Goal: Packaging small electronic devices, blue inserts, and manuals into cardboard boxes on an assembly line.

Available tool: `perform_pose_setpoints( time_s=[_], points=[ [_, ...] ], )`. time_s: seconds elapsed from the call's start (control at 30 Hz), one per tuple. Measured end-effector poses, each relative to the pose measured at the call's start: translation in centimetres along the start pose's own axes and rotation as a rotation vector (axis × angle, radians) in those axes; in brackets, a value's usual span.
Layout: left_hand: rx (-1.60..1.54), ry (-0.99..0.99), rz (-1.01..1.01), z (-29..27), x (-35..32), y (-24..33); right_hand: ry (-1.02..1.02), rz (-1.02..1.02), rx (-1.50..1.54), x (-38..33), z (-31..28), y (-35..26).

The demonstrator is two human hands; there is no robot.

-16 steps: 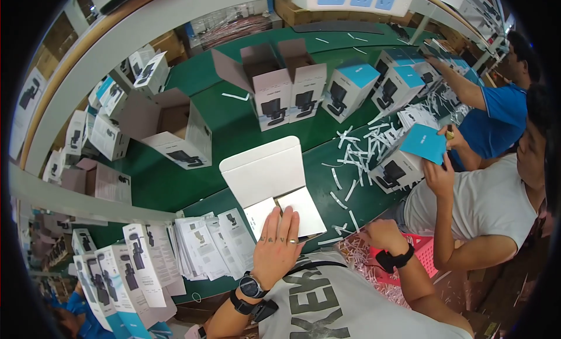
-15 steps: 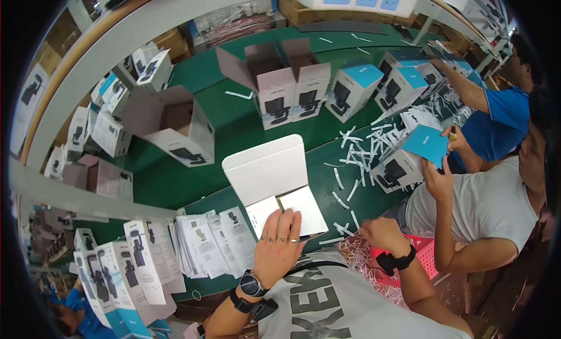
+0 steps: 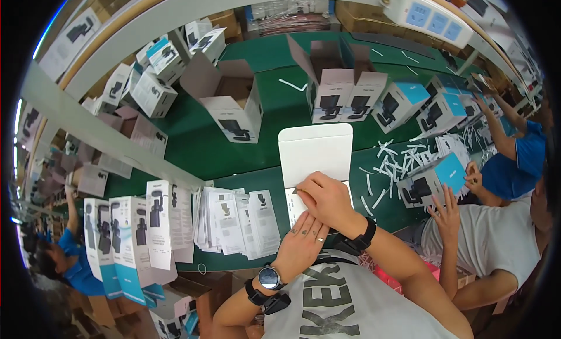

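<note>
A white flat box (image 3: 315, 152) lies open on the green table (image 3: 274, 111), its lid flap pointing away from me. My left hand (image 3: 304, 241), with a ring and a wristwatch, rests flat on the box's near part with fingers spread. My right hand (image 3: 326, 197), a black band on its wrist, lies just beyond it on the box's middle. Its fingers are curled and pinch at the box near the fold. What is under them is hidden.
Leaflets (image 3: 234, 222) are fanned out left of the box, next to flat printed cartons (image 3: 134, 234). Open product boxes (image 3: 234, 105) and closed ones (image 3: 403, 105) stand behind. White strips (image 3: 403, 158) are scattered to the right, where two people handle a blue-topped box (image 3: 432, 178).
My right hand has come up from the table's near edge onto the middle of the white box. My left hand stays flat on the box.
</note>
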State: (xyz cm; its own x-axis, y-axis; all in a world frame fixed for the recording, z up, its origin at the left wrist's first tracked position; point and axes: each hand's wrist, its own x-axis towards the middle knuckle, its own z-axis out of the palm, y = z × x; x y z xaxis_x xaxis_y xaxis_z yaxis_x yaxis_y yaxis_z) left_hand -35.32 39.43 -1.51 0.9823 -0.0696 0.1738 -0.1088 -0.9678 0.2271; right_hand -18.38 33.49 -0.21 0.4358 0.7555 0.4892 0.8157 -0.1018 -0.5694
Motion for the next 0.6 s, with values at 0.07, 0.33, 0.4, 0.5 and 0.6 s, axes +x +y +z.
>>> perform_pose_setpoints(
  time_s=[0.07,0.33,0.4,0.5,0.6],
  points=[
    [-0.022,0.011,-0.002,0.3,-0.1,0.0,-0.022,0.044,0.037,-0.3,0.3,0.0],
    [-0.024,0.017,-0.048,0.2,-0.5,-0.1,-0.164,-0.027,0.153,0.5,0.3,-1.0],
    [-0.059,-0.068,-0.048,-0.1,-0.1,0.0,-0.172,0.019,0.142,0.5,0.4,-1.1],
    [-0.061,-0.08,-0.052,-0.1,0.7,-0.3,-0.191,0.051,0.223,-0.4,0.2,0.2],
    [-0.034,0.001,-0.079,0.0,0.9,-0.7,0.11,0.349,0.434,-3.2,-6.0,2.2]
  ],
)
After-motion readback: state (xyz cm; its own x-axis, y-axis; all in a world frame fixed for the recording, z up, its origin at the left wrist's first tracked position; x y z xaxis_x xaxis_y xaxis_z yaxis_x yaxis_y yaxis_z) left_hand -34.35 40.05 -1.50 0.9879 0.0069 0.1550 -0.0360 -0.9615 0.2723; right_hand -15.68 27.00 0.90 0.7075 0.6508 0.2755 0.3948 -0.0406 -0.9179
